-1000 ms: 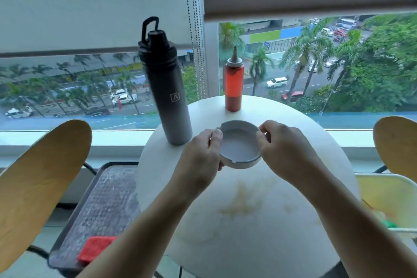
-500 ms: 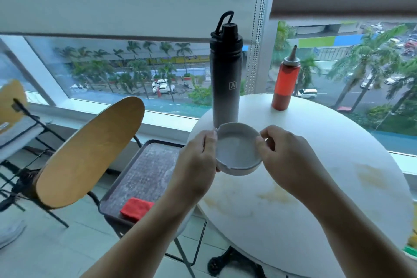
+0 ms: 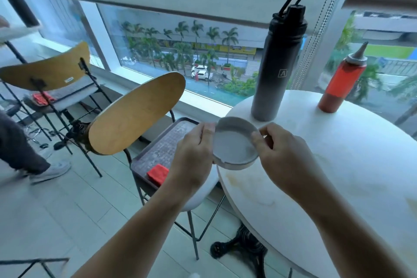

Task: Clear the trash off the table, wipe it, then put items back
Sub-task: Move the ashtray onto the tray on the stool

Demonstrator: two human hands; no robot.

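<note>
Round white tabletop (image 3: 352, 165) by window, stained, unwiped; ashtray (image 3: 234, 145) lifted over its left edge, pinched at opposite rims by left hand (image 3: 194, 153) and right hand (image 3: 286, 156), probably bound for tray (image 3: 162, 149) to free surface; bottle (image 3: 275, 70) and sauce (image 3: 340, 83) waiting at far edge

1. The ashtray (image 3: 234, 145), pale grey all over, is held at the centre.
2. At 1 o'clock, the water bottle (image 3: 276, 74) is matte black with a small pale square logo.
3. At 2 o'clock, the squeeze bottle (image 3: 341, 83) is red-orange with a translucent grey nozzle cap.
4. The table (image 3: 352, 165), at 3 o'clock, is white with tan-brown stains.
5. At 9 o'clock, the chair back (image 3: 137, 113) is yellow-tan wood; its seat (image 3: 162, 149) is dark with a fine speckled weave.
6. At 8 o'clock on that seat, the cloth (image 3: 158, 174) is bright red.
</note>
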